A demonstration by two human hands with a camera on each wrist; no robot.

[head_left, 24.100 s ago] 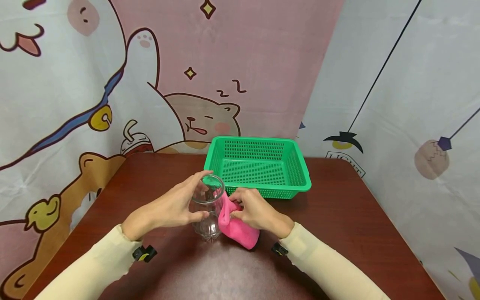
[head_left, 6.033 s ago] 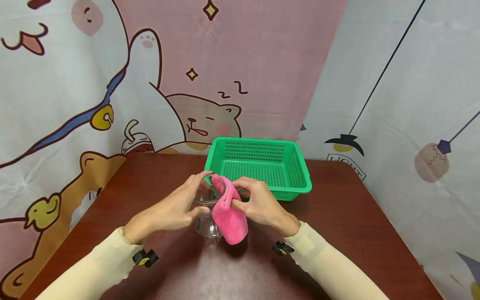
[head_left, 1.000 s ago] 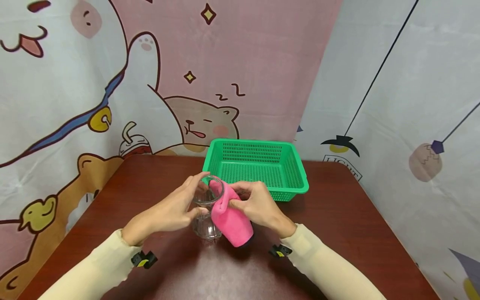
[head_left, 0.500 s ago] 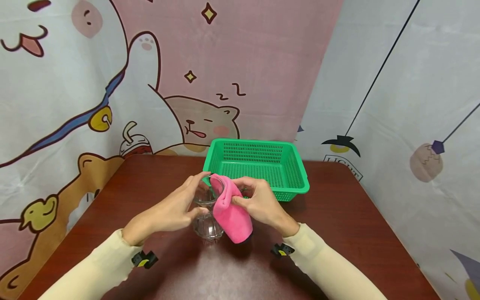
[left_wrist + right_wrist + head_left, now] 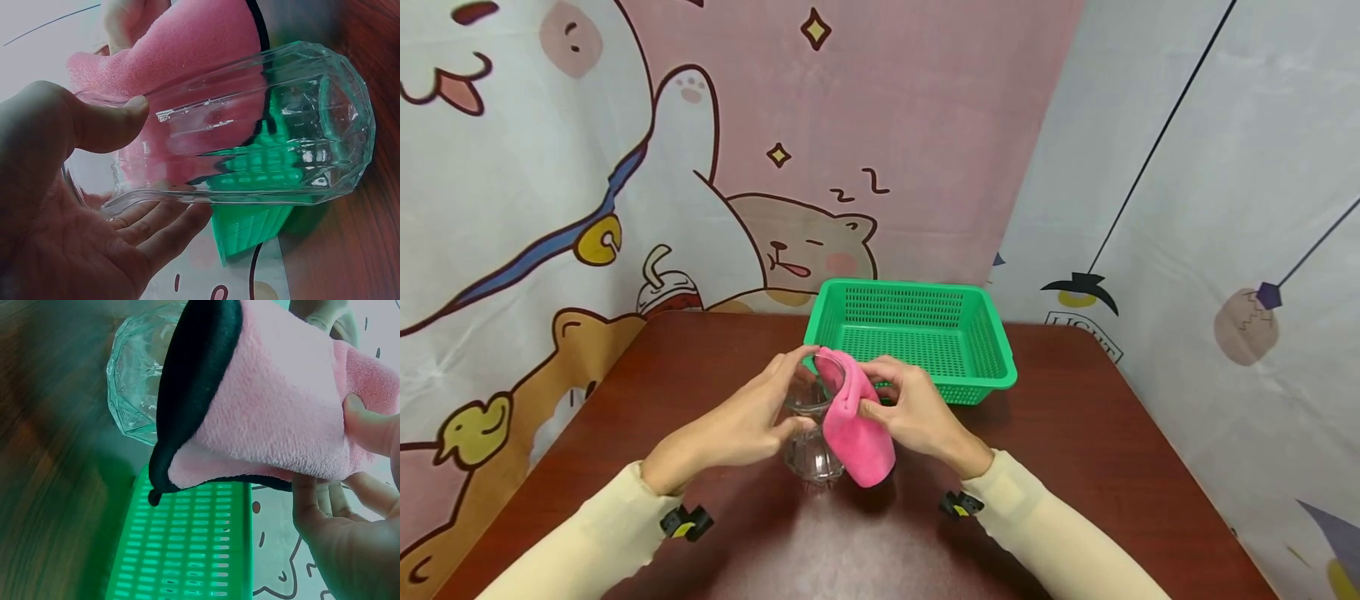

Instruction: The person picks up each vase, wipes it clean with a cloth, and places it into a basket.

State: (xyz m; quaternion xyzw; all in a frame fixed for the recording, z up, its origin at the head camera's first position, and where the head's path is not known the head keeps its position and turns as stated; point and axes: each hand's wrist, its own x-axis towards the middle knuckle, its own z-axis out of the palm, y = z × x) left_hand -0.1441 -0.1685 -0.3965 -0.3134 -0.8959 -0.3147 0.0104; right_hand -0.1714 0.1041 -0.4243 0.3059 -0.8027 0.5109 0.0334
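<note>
A clear glass vase (image 5: 815, 460) with a faceted lower body stands in front of the basket, mouth up. My left hand (image 5: 741, 425) grips it near the neck, thumb on the near side and fingers on the far side, as the left wrist view also shows. A pink cloth (image 5: 861, 446) with black edging is folded over the right side of the vase's rim, part inside the mouth and part hanging outside. My right hand (image 5: 917, 414) pinches that cloth between thumb and fingers at the rim. In the right wrist view, the hanging cloth (image 5: 275, 406) partly hides the vase (image 5: 134, 378).
A green perforated plastic basket (image 5: 1007, 371) stands just behind the hands, with nothing seen in it. The brown tabletop (image 5: 1075, 467) extends on both sides. Behind it hangs a cartoon-printed curtain (image 5: 940, 150).
Long before, the cloth hung lower right, leaving more of the rim bare. Over the last second my right hand lifts slightly, then shifts left with the cloth along the rim. The left hand keeps its grip.
</note>
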